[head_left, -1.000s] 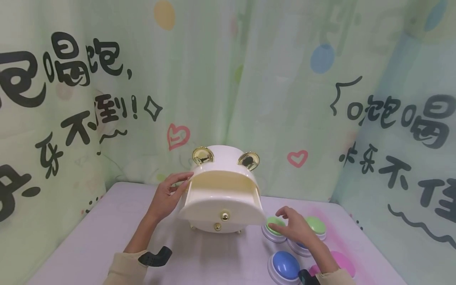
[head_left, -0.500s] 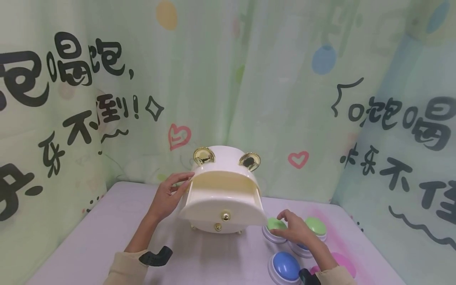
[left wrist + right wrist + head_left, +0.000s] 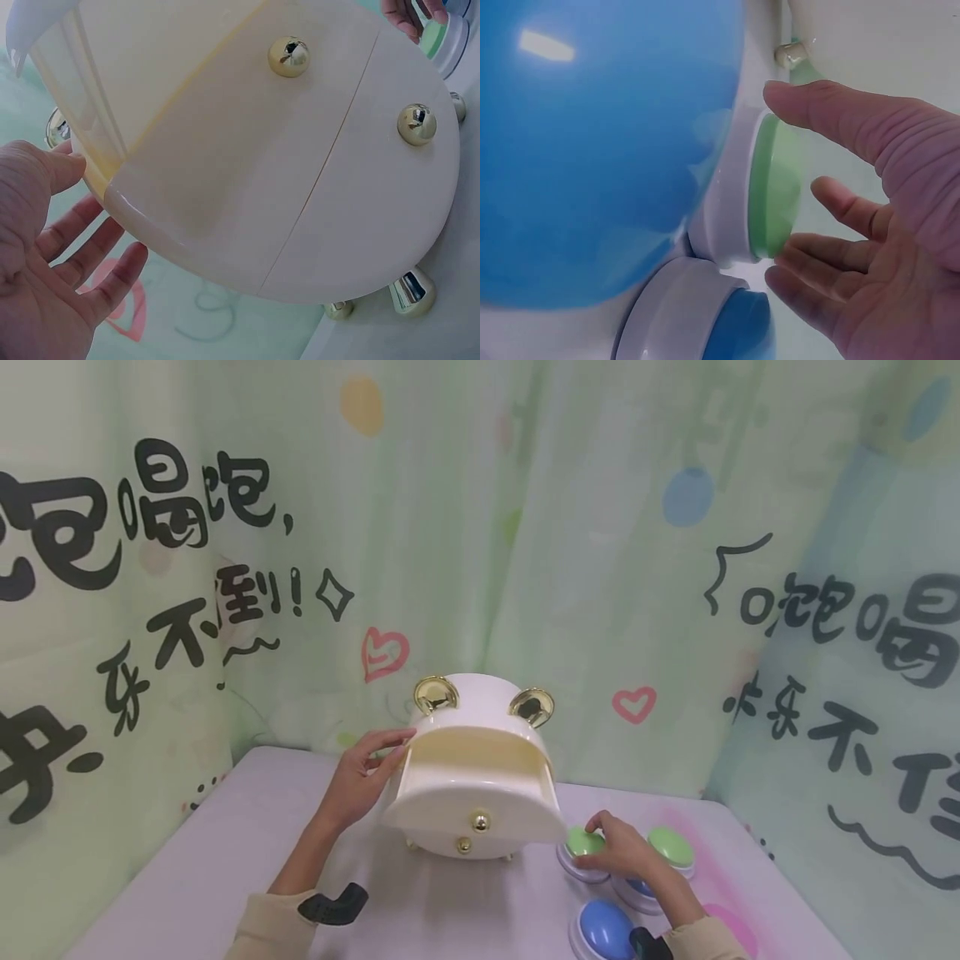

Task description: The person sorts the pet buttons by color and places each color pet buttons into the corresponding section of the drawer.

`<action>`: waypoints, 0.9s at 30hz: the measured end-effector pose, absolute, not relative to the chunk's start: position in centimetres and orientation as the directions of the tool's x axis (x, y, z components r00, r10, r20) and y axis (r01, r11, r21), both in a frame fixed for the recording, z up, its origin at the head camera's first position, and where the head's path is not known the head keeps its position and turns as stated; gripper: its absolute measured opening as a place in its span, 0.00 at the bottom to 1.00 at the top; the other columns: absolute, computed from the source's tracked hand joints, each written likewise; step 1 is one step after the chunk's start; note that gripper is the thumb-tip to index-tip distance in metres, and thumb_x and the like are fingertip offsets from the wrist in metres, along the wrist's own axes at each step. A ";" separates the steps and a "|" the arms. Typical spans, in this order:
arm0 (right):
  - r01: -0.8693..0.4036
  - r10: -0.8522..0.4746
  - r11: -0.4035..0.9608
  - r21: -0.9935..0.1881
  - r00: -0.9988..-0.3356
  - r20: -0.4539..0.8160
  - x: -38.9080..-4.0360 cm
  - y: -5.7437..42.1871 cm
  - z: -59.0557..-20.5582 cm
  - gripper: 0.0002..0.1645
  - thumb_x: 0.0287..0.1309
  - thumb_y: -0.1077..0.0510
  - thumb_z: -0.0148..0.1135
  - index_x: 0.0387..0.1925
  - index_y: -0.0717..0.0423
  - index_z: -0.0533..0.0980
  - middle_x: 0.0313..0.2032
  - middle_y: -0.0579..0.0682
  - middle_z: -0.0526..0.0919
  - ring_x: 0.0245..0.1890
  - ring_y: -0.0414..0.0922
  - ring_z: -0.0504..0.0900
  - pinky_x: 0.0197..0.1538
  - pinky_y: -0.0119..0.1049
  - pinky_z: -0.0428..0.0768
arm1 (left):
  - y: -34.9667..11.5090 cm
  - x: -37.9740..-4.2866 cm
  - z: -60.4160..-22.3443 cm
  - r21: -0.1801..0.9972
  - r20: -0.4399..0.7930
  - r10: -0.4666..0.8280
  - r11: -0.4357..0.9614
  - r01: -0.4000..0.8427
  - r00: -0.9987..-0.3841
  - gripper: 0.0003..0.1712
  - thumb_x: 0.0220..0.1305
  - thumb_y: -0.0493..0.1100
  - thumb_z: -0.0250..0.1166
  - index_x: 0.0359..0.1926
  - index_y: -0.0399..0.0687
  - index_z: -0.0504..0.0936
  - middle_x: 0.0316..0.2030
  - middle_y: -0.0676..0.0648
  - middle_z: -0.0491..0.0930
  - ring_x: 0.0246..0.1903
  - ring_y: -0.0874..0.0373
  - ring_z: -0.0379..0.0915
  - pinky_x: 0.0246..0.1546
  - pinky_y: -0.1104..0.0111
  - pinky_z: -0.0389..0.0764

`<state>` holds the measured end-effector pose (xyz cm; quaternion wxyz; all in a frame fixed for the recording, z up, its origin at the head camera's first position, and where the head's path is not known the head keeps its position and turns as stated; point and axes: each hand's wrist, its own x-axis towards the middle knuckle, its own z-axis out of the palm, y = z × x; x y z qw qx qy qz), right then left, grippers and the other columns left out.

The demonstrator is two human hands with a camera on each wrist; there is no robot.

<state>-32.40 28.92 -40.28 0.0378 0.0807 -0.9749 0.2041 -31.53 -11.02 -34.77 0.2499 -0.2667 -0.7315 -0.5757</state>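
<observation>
A glossy white cabinet (image 3: 483,693) with gold ear-shaped pieces stands mid-table, its upper drawer (image 3: 468,802) pulled out and nothing visible inside. My left hand (image 3: 360,785) rests its fingertips on the cabinet's left side; in the left wrist view that hand (image 3: 52,255) has its thumb and fingers spread along the edge. On the right, my right hand (image 3: 618,850) is over a green-domed push button (image 3: 583,842) with a white base. The right wrist view has the thumb and fingers spread around the green dome (image 3: 776,187); whether they touch it, I cannot tell.
More domed buttons sit close by: a blue one (image 3: 607,929) in front, another green one (image 3: 670,846) behind the right hand, a partly covered blue one (image 3: 640,887), and a pink one (image 3: 731,928). A printed curtain (image 3: 450,543) hangs behind and beside the table (image 3: 270,810).
My right hand has lowered slightly onto the green button, thumb and fingers closer to its dome. The left hand stays at the cabinet's side. The head view has shifted a little.
</observation>
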 end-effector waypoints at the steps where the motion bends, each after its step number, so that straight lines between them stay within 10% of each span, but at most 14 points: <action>1: -0.167 -0.140 0.903 -0.395 -0.985 0.097 -32.4 28.9 -40.3 0.34 0.35 0.51 0.79 0.42 0.62 0.72 0.39 0.56 0.80 0.41 0.52 0.79 0.48 0.52 0.77 | -11.0 -31.5 -34.8 0.710 0.671 0.101 0.198 0.676 -0.735 0.16 0.66 0.32 0.59 0.54 0.36 0.78 0.53 0.37 0.77 0.55 0.42 0.72 0.48 0.46 0.78; 27: -0.214 -0.167 0.891 -0.400 -0.975 0.149 -33.1 29.3 -41.4 0.33 0.30 0.54 0.81 0.39 0.59 0.72 0.34 0.49 0.79 0.35 0.45 0.76 0.43 0.44 0.77 | -11.0 -31.6 -34.8 0.695 0.678 0.102 0.230 0.681 -0.728 0.17 0.66 0.32 0.59 0.55 0.35 0.78 0.53 0.37 0.77 0.54 0.44 0.73 0.47 0.51 0.79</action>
